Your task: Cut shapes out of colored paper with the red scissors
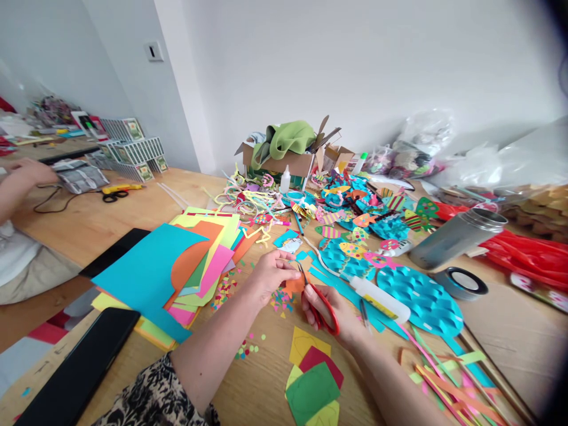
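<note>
In the head view my right hand [335,310] has its fingers through the handles of red scissors [332,324], whose blades point up and away from me. My left hand [273,275] pinches a small piece of orange paper [293,286] right beside the blades. Tiny coloured paper bits [284,300] lie on the wooden table [248,378] below. Nearer to me rests a small pile of cut paper pieces, a green one [313,391] on top and red and yellow under it. Left of my left hand is a fanned stack of coloured paper sheets [148,257].
On the right are a white glue bottle [381,300], a blue scalloped paper shape [419,299], a roll of tape [461,283] and a metal flask [459,236]. Decorated paper fish [352,249] and a cardboard box [284,163] stand behind. Another person's arm [26,174] shows at left, near a black phone [84,367].
</note>
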Motion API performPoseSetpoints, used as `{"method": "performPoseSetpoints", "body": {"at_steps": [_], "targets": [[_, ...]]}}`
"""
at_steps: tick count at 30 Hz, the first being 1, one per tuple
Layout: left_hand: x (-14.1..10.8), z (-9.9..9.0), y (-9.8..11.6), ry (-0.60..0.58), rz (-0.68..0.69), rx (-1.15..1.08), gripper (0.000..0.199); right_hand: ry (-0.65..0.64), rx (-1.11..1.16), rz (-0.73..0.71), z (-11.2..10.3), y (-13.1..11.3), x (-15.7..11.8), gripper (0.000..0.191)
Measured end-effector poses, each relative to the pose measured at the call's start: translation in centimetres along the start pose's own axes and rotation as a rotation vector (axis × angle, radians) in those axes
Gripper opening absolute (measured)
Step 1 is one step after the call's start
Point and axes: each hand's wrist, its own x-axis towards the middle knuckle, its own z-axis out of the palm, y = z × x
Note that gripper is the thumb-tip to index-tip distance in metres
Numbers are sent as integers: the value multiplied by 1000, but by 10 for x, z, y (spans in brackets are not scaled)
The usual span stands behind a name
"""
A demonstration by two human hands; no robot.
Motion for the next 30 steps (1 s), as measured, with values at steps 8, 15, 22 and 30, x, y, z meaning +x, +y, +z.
{"method": "performPoseSetpoints", "body": {"at_steps": [8,15,22,30], "targets": [[2,-1,-2,0,13,18,42,12,-2,-5,0,1,1,61],[1,0,0,10,-9,21,42,14,-10,0,0,3,2,61],[0,1,1,11,-25,28,42,22,-11,-6,0,2,2,59],[-1,-1,3,4,20,0,42,38,-20,-13,0,4,3,59]]}}
